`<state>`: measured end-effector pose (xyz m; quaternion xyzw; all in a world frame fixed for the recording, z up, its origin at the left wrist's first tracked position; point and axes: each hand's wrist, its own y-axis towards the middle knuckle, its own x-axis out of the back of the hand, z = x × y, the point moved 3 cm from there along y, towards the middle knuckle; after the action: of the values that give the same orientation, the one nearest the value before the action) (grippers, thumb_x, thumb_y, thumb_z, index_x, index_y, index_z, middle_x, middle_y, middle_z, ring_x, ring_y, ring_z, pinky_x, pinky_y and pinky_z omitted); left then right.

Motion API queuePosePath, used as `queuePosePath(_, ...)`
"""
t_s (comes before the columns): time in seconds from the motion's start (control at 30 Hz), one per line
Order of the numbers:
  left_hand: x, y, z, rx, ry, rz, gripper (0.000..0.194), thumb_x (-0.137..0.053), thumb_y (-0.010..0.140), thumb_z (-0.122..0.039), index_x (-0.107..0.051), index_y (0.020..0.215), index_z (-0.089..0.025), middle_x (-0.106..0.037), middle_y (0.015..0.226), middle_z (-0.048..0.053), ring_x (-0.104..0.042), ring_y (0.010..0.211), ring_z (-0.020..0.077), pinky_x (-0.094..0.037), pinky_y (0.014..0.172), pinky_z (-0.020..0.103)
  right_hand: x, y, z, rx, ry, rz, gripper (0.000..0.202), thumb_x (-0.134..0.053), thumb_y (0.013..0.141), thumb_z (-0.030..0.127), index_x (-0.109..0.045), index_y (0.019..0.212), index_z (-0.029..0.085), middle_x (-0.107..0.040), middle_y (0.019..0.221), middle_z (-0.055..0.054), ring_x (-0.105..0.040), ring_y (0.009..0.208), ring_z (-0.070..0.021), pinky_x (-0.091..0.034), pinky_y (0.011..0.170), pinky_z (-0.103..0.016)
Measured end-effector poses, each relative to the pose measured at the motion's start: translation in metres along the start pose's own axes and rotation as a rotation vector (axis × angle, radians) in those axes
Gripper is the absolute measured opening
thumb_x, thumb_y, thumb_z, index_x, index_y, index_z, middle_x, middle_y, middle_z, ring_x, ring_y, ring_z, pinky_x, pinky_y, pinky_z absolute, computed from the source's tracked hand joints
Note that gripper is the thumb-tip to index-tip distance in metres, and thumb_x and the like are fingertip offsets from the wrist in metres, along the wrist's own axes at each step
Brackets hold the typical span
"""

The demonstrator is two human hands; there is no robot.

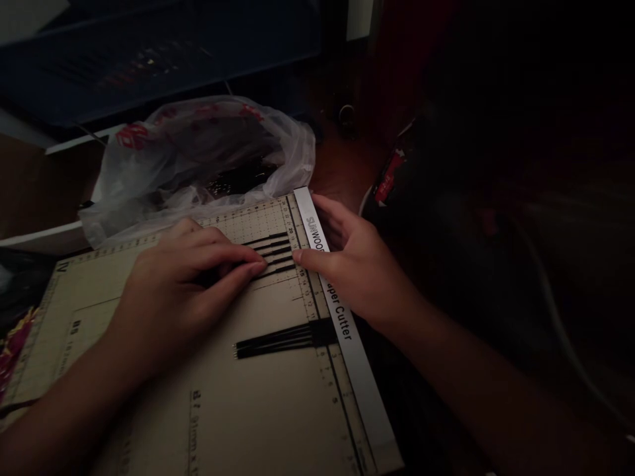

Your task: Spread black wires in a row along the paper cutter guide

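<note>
A cream paper cutter board point(258, 403) with printed grid lines and scales lies below me. Several thin black strips point(278, 252) lie side by side across its upper right part. My left hand point(183, 284) is closed in a pinch on these strips, thumb against forefinger, hiding their left ends. At the right edge, my right hand point(357, 264) grips the cutter around its silver metal rail point(360, 377). Its thumb presses on top near the strips' right ends; the fingers are partly hidden behind the rail. Lower down lies a black bundle of strips point(282, 338) with small pale tips.
Behind the board stands an open translucent plastic bag point(297, 149) with red print and dark contents. A blue crate-like surface point(163, 63) is farther back. Shiny magenta and gold material point(17, 344) lies at the left. A red label point(389, 178) shows at right in deep shadow.
</note>
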<state>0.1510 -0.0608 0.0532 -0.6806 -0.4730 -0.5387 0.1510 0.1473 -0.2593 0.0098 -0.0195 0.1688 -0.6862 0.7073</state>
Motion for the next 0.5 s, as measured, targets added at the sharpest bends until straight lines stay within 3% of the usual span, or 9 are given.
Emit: queuePosePath(0.5,-0.0008,-0.0024,0.0028,0.006,-0.001,0.000,0.013,-0.068,0.100,-0.039,-0.078,0.093,-0.035,-0.071,0.079,-0.005,-0.057,0.074,0.0176,-0.041,0.066,0.036,-0.0011,-0.0006,-0.0004,-0.004,0.010,-0.005,0.080,-0.071,0.073,0.004,-0.055,0.150,0.021,-0.073,0.132,-0.005,-0.072,0.121,-0.0218,-0.060,0.113,-0.041)
